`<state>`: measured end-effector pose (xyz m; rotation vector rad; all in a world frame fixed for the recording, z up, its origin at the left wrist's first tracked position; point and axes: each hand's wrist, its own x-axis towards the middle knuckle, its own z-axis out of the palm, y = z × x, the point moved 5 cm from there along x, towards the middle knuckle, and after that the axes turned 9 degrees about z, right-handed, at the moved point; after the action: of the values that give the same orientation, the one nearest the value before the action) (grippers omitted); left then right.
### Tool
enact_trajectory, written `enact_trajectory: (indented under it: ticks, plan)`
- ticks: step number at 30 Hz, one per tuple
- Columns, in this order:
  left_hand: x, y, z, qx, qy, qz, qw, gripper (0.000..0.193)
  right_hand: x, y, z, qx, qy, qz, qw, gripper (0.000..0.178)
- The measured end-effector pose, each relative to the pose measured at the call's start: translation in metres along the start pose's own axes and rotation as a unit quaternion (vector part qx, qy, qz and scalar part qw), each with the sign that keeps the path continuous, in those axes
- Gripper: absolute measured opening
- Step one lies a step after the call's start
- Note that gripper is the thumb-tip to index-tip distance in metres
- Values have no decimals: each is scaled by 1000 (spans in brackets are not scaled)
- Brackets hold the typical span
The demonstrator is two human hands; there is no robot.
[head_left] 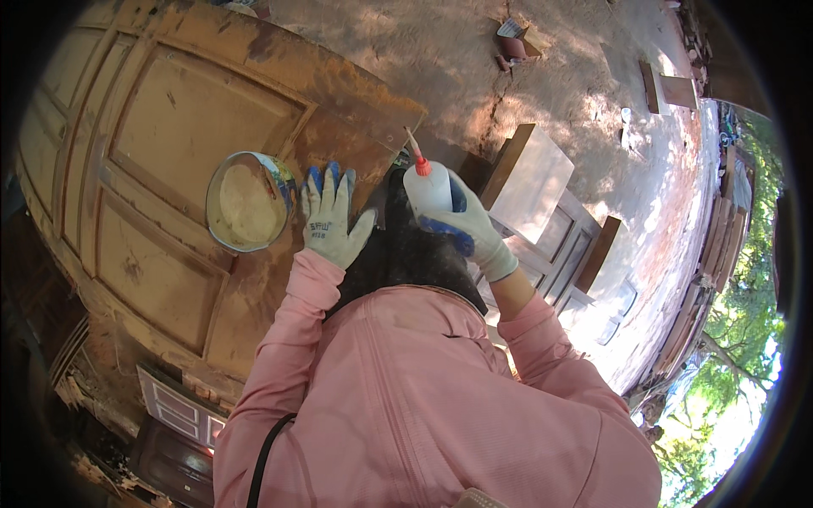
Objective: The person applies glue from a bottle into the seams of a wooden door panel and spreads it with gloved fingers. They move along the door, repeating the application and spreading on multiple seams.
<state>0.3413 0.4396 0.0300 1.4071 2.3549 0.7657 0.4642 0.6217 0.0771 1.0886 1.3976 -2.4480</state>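
Observation:
My right hand [466,227], in a white glove with blue-coated fingers, is wrapped round a white squeeze bottle [430,191]. The bottle has a red cap and a thin pale nozzle that points up and slightly left. Beside it on the left, my left hand [330,212] wears a matching glove and lies flat on the brown wooden door panel [203,110], fingers spread and holding nothing. Close to the left fingertips, a round tin [247,201] with pale beige contents stands on the panel. What my right palm covers is hidden.
Right of my legs are wooden pieces, among them a pale board [533,182] and a grey panelled door [563,233]. A torn carton [521,42] lies on the concrete floor [406,51]. Stacked boards [720,229] line the far right; another panelled door [179,406] is at lower left.

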Motion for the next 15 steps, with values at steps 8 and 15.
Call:
enact_trajectory:
  ticks: [8,15]
  plan:
    - [55,66,-69,-591,91,-79,797,46,-22,9,33,273,-220,111,930,76]
    - [52,87,-63,-679,37,-99,726,51,-23,13,37,348,-325,152,866,71]
